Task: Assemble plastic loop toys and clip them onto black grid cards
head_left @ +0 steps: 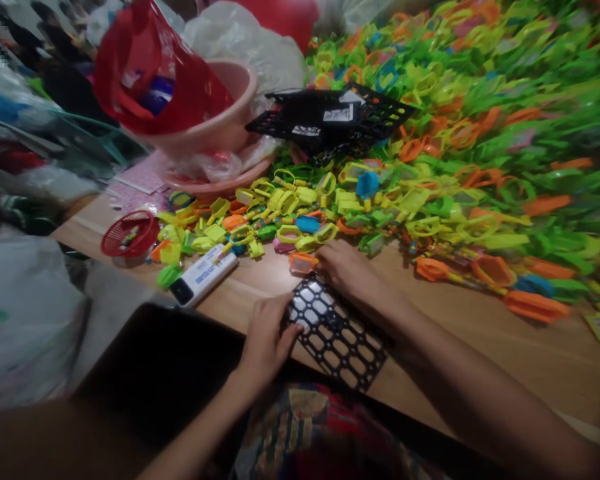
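**Desk:** Since you have the head view up, where do the hands sit?

**Operator:** I see the left hand with its fingers curled over the left edge of a black plastic lattice panel, gripping it. The panel lies flat on the wooden table, and its near corner reaches about to the table's near edge. The right hand lies palm down across the panel's far end, fingers bent toward a small orange plastic frame. I cannot tell whether they have closed on anything.

**Desk:** What room is there around them?

**Operator:** On the left, a white rectangular box lies near the left hand, with a small red mesh basket beyond it by the table's left edge. Just past the right hand's fingertips, a heap of green, yellow and orange plastic pieces begins and runs to the far side. I see bare wood only to the right of the right forearm, between it and the heap. Farther back, a stack of black lattice panels rests on the heap beside a pink plastic basin that holds a red plastic bag.
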Available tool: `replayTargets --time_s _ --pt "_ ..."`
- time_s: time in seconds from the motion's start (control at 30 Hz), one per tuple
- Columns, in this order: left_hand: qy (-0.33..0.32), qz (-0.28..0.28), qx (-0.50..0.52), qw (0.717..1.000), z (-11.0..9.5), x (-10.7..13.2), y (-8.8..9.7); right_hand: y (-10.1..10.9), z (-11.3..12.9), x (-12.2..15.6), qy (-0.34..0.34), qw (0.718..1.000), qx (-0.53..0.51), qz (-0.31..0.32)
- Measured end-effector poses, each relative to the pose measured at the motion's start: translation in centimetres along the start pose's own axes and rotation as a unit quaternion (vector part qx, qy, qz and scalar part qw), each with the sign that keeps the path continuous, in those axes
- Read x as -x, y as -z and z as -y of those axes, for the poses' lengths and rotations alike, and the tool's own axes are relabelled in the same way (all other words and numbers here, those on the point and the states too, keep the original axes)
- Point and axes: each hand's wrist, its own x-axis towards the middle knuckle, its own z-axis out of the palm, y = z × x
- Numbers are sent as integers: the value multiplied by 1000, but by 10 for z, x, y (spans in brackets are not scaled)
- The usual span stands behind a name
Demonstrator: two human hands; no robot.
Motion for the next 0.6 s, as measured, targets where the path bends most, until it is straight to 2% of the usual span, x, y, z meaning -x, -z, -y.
replayTargets --time_s 0.07,0.13,0.2,0.27,0.33,0.4,0.47,0.53,0.6 --pt "12 2 16 1000 1 -5 -3 7 2 13 -17 999 -41 -12" --pt "22 5 53 998 2 -8 -3 11 12 27 -42 990 -134 -26" --pt "30 16 92 995 3 -10 -1 9 27 39 -78 964 -253 -22" --pt "35 32 114 992 5 -11 2 -1 42 46 -115 925 -362 3" --pt "37 38 118 992 6 -12 3 -14 53 48 -149 891 -429 21" --pt "44 34 112 992 7 -13 3 -27 60 47 -166 876 -452 22" --pt "58 29 104 992 6 -13 2 -37 61 45 -165 885 -435 16" --pt "74 28 95 992 5 -14 1 -44 61 45 -138 916 -377 13" --pt "87 24 92 992 5 -14 0 -51 61 48 -81 950 -300 -6"
